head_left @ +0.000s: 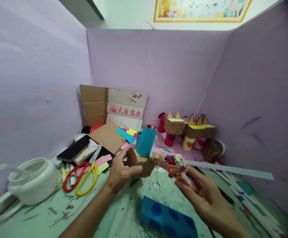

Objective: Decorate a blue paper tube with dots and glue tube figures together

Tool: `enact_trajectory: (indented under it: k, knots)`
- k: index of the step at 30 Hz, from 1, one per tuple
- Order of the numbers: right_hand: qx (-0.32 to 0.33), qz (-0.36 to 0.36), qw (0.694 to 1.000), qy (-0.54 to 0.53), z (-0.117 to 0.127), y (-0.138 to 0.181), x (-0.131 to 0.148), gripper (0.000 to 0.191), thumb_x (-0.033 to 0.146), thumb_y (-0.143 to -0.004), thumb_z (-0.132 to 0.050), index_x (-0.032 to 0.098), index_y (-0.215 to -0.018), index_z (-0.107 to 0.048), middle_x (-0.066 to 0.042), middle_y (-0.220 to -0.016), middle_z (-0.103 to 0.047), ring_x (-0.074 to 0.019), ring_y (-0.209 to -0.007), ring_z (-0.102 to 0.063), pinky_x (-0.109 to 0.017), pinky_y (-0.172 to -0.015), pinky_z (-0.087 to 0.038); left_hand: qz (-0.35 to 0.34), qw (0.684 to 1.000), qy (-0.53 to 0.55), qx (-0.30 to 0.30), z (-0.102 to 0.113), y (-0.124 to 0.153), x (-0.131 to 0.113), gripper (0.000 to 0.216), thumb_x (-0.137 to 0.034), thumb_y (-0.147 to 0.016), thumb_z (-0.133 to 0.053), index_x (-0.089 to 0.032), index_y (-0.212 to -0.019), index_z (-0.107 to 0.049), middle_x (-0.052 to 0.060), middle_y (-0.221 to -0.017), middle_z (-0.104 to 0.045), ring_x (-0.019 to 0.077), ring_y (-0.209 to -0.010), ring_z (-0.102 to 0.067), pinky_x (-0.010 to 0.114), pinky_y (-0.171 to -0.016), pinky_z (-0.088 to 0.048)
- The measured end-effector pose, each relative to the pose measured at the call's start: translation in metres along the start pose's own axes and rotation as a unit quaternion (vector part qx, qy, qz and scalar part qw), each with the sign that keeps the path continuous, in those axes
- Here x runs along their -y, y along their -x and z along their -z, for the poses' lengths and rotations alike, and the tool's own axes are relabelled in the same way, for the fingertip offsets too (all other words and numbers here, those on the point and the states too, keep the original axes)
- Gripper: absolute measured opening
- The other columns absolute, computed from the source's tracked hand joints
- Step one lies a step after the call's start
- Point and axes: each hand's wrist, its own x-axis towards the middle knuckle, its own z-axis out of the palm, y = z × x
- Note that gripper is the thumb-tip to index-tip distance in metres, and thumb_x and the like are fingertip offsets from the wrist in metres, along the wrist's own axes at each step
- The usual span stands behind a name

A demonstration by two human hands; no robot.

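Note:
My left hand point(121, 168) is closed on a small brown cardboard box point(144, 165), thumb at its near side and fingers behind it. A blue paper tube point(146, 140) stands slightly tilted on top of that box. My right hand point(200, 191) grips a glue gun point(171, 162) covered in a flowery pattern, with a red light lit on its body. A long pale glue stick point(233, 169) sticks out of its back. The gun's nozzle end is at the base of the blue tube; the exact contact is hidden. Nearer to me lies a blue roll with dark dots point(168, 216).
Red-and-yellow scissors point(84, 175), a phone point(74, 148) and a white teapot-shaped pot point(33, 180) are at left. Folded cardboard point(126, 107) stands behind. Several box-headed figures point(175, 127) stand at back right. White sticks point(250, 198) lie at right. Purple walls point(156, 62) enclose the table.

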Motion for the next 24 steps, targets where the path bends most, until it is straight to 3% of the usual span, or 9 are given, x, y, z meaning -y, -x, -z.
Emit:
enact_trajectory:
  k: [5,10,16,20,24]
  knots:
    - [-0.014,-0.004,0.999,-0.029,0.002,-0.001,0.001,0.021,0.038,-0.084,-0.062,0.024,-0.095,-0.071,-0.001,-0.059,-0.058,-0.0233,-0.065,-0.06,-0.032,-0.061,-0.051,-0.005,1.0,0.004,0.015,0.003,-0.003,0.004,0.08,-0.033,-0.052,-0.081,-0.017,-0.128,-0.061,0.011,-0.122,-0.064,0.035,-0.11,-0.058,0.041,-0.089,-0.046]
    - [-0.012,-0.008,0.999,-0.047,0.008,-0.003,0.005,0.027,0.035,-0.083,-0.063,0.024,-0.106,-0.071,-0.004,-0.077,-0.069,-0.0238,-0.071,-0.064,-0.034,-0.066,-0.055,-0.013,1.0,-0.003,0.02,0.007,-0.007,0.007,0.082,-0.032,-0.05,-0.082,-0.018,-0.128,-0.061,0.01,-0.121,-0.066,0.0355,-0.109,-0.059,0.041,-0.088,-0.048]
    - [0.003,-0.007,0.995,-0.095,0.015,-0.009,0.009,0.035,0.033,-0.078,-0.067,0.022,-0.11,-0.07,-0.008,-0.1,-0.074,-0.0272,-0.092,-0.068,-0.037,-0.082,-0.056,0.016,0.99,0.107,0.089,0.008,-0.007,0.006,0.072,-0.03,-0.056,-0.079,-0.018,-0.126,-0.064,0.009,-0.116,-0.07,0.0353,-0.113,-0.059,0.04,-0.094,-0.046]
    - [0.014,-0.003,0.996,-0.083,0.019,-0.012,0.01,0.033,0.032,-0.077,-0.066,0.02,-0.108,-0.072,-0.008,-0.1,-0.075,-0.0261,-0.088,-0.069,-0.036,-0.079,-0.056,0.023,0.984,0.152,0.093,0.007,-0.007,0.006,0.069,-0.031,-0.054,-0.08,-0.017,-0.121,-0.068,0.01,-0.125,-0.067,0.0365,-0.128,-0.048,0.038,-0.104,-0.039]
    - [0.028,-0.018,0.994,-0.1,0.02,-0.013,0.01,0.034,0.029,-0.076,-0.066,0.021,-0.108,-0.072,-0.006,-0.091,-0.075,-0.0248,-0.079,-0.067,-0.035,-0.072,-0.056,0.036,0.977,0.167,0.131,0.008,-0.006,0.004,0.063,-0.031,-0.056,-0.079,-0.017,-0.117,-0.071,0.009,-0.125,-0.067,0.0382,-0.13,-0.047,0.041,-0.106,-0.038]
